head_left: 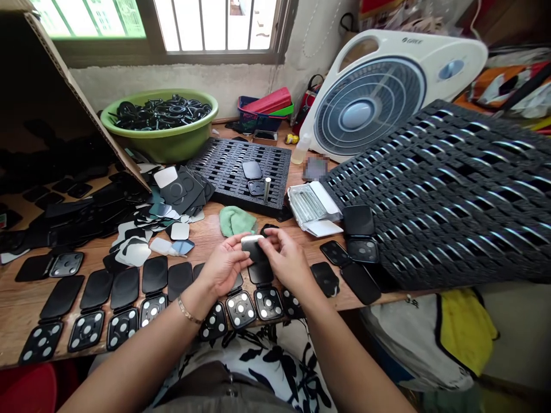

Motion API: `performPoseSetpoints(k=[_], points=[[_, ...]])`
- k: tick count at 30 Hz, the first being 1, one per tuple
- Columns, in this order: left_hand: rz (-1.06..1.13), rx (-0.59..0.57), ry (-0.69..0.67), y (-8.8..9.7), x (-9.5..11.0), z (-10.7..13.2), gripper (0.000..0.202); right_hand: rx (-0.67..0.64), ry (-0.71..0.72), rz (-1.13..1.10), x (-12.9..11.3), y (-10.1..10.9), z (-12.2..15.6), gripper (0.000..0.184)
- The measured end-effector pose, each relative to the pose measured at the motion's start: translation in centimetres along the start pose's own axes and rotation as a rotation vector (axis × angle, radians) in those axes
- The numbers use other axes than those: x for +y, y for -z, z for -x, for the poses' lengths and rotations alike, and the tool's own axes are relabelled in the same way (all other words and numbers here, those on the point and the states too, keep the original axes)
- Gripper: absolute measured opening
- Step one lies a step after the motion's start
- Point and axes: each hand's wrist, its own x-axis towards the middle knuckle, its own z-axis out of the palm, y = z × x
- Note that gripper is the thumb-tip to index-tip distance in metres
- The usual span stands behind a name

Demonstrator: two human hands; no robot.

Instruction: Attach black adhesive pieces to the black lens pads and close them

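My left hand (224, 265) and my right hand (284, 257) meet at the middle of the table, fingers closed on the two sides of a small dark square plate (253, 250) with a bright, shiny upper edge. Below it, a row of opened black hinged cases runs along the front edge. Their lower halves, such as this case (269, 303), carry several white round dots; the upper halves, such as this lid (155, 274), are plain black. My forearms hide part of the row. A green cloth (236, 221) lies just beyond my left fingers.
Loose plates and sheets (133, 244) are heaped at left beside a cardboard box (81, 97). Behind stand a green basin (159, 135) of black rings and a black slotted foam tray (228, 166). At right are a white box (312, 206), a larger foam tray (447, 189) and a fan (434, 49).
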Motion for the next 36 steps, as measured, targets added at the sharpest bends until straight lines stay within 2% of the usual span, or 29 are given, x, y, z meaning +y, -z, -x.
performPoseSetpoints(k=[3, 8, 11, 15, 19, 22, 25, 27, 31, 33, 36], points=[[0.005, -0.008, 0.000, -0.2, -0.1, -0.1, 0.043, -0.069, -0.134, -0.141, -0.2, -0.2, 0.8, 0.043], [-0.009, 0.010, -0.032, 0.1, 0.2, -0.1, 0.042, -0.032, -0.179, -0.296, 0.7, 1.0, 0.1, 0.047], [-0.021, 0.043, -0.050, 0.2, 0.3, -0.1, 0.044, 0.063, -0.163, -0.211, 2.3, 1.7, -1.2, 0.044], [-0.037, 0.042, -0.062, 0.1, 0.4, 0.1, 0.049, 0.152, -0.108, 0.009, 4.0, 1.8, -2.7, 0.027], [-0.053, 0.013, -0.066, 0.0, 0.4, 0.4, 0.053, 0.213, 0.034, 0.131, 2.9, 1.7, -2.4, 0.018], [-0.059, -0.009, -0.063, -0.1, 0.3, 0.4, 0.053, 0.100, 0.092, 0.128, 1.1, 1.2, -1.3, 0.023], [-0.057, -0.020, -0.059, -0.1, 0.2, 0.3, 0.053, -0.050, -0.011, -0.025, 0.1, 0.6, -0.4, 0.023], [-0.051, -0.020, -0.055, -0.2, 0.2, 0.2, 0.053, -0.050, -0.077, -0.174, 0.0, 0.4, -0.2, 0.024], [-0.046, -0.006, -0.050, -0.1, 0.4, 0.2, 0.054, -0.025, -0.184, -0.426, 0.5, 1.1, -0.6, 0.037], [-0.048, 0.004, -0.049, 0.0, 0.5, 0.2, 0.056, 0.003, -0.223, -0.388, 1.1, 1.7, -1.1, 0.042], [-0.050, 0.012, -0.048, 0.1, 0.5, 0.2, 0.057, 0.076, -0.219, -0.220, 2.6, 2.2, -2.2, 0.043]])
